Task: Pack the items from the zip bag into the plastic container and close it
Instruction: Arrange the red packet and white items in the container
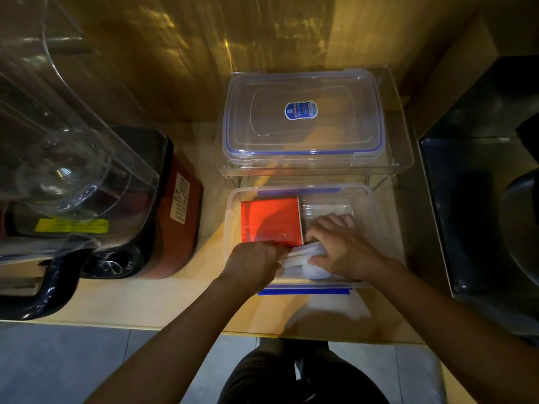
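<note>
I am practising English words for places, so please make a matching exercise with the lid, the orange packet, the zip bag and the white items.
Things: 1 lid; 2 orange packet; 3 zip bag; 4 white items.
Places: a inside the container, left side; b on the counter, nearer the person than the container; c on the clear rack behind the container; d held by left hand and right hand.
Pairs: 1-c; 2-a; 3-b; 4-d.
</note>
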{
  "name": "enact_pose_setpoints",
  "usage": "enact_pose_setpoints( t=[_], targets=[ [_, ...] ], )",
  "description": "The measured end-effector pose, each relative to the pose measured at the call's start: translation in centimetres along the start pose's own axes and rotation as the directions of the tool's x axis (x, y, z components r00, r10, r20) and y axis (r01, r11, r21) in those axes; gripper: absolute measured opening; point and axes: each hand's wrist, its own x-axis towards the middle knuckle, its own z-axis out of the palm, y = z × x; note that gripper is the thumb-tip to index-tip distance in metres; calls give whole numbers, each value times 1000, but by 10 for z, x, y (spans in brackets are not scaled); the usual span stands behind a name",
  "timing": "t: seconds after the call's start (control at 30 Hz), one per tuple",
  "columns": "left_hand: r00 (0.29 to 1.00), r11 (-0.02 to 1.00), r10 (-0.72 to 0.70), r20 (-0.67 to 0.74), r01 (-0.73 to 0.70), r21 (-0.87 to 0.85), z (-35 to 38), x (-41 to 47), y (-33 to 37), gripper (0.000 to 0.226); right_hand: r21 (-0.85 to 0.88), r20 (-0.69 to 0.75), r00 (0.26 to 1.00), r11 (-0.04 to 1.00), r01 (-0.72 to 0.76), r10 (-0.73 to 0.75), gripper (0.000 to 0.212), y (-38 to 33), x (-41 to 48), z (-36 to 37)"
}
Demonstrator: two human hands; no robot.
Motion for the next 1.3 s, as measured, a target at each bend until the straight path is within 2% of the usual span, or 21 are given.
enact_pose_setpoints(
  t=[0.07,0.17,0.23,0.3,0.4,0.53,0.67,0.8,0.93,1.13,1.2,1.3],
  targets=[
    [999,999,-37,-8,37,-11,0,1,1,23,63,-61,996,996,-58,62,26,-3,-3,-5],
    [997,997,-69,18,70,-28,-1,4,3,19,172,153,975,967,-186,160,28,-9,-6,-7],
    [997,997,-68,44,69,-21,-2,6,3,21,189,247,954,957,-220,170,40,-13,-6,-1],
    [996,998,-57,63,57,-3,-3,8,3,21,161,186,960,957,-239,209,50,-18,-4,6],
    [996,999,-32,85,34,-20,-4,9,4,22,86,109,924,923,-376,367,71,-24,-1,16],
    [995,1000,-15,101,18,-25,-5,11,3,27,58,153,887,892,-448,435,75,-26,0,22],
    [995,998,-24,92,29,-51,-4,9,2,27,110,306,853,874,-473,423,83,-17,1,2],
    [995,998,-37,88,42,-53,-5,9,4,21,243,193,835,799,-549,515,95,-8,7,-27],
    [993,997,-38,110,45,-61,-6,11,4,19,411,209,800,692,-594,562,98,-5,25,-31],
    [996,998,-21,90,26,-59,-5,10,3,24,323,-108,785,768,-553,610,82,-9,43,-4],
    [997,998,-10,76,14,-55,-3,10,2,26,338,-139,782,771,-540,608,73,-6,45,3],
    [998,997,-9,68,15,-82,-2,10,1,26,393,-66,787,741,-545,614,58,3,44,5]
  ],
)
